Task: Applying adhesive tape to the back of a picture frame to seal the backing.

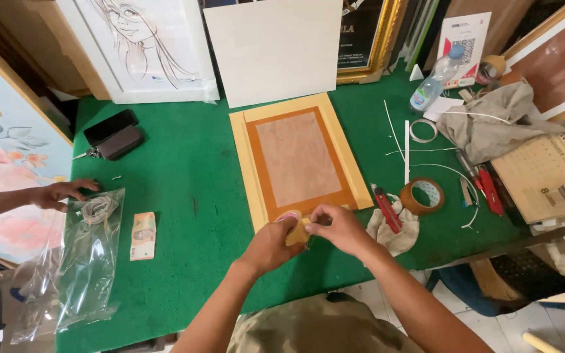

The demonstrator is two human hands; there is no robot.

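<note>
While pinched on a tape roll (295,230), both hands' fingers (325,225) beside the frame (299,160)

Both forearms reach forward over the table's near edge and meet. The left hand (271,243) and right hand (339,227) pinch together, fingertips touching, knuckles up.

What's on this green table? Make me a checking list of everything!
Surface: green table, felt-like.
Job's things: yellow frame lying back side up; small tape roll held between both hands at the frame's near edge.
Clutter: brown tape roll, red cutter on a rag, water bottle, plastic bag, banknote, desk calendar.
Grippers: left hand and right hand pinch the tape roll.
Cables: nothing seen.
Surroundings: another person's hand on the bag; pictures leaning behind.
</note>
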